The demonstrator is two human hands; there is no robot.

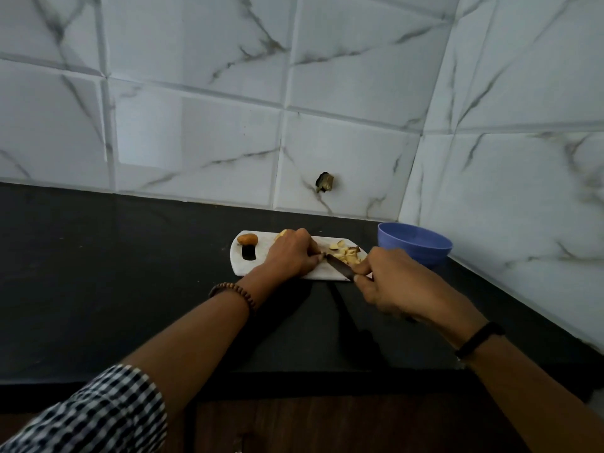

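Observation:
A white cutting board point(251, 268) lies on the black counter. My left hand point(289, 255) curls over a pale piece of food on the board, mostly hidden under the fingers; a bit of it point(281, 235) shows behind the hand. My right hand point(395, 282) grips the handle of a knife point(340, 268), whose blade tip meets my left fingertips. A pile of cut yellowish pieces point(348, 253) lies on the board's right part. An orange-brown piece point(247, 239) sits at the board's left end, above the handle slot.
A blue bowl point(415, 245) stands just right of the board, close to the tiled corner. Marble-look tiled walls point(196, 125) rise behind and to the right. The black counter point(114, 273) stretches left; its front edge is near me, above a wooden cabinet.

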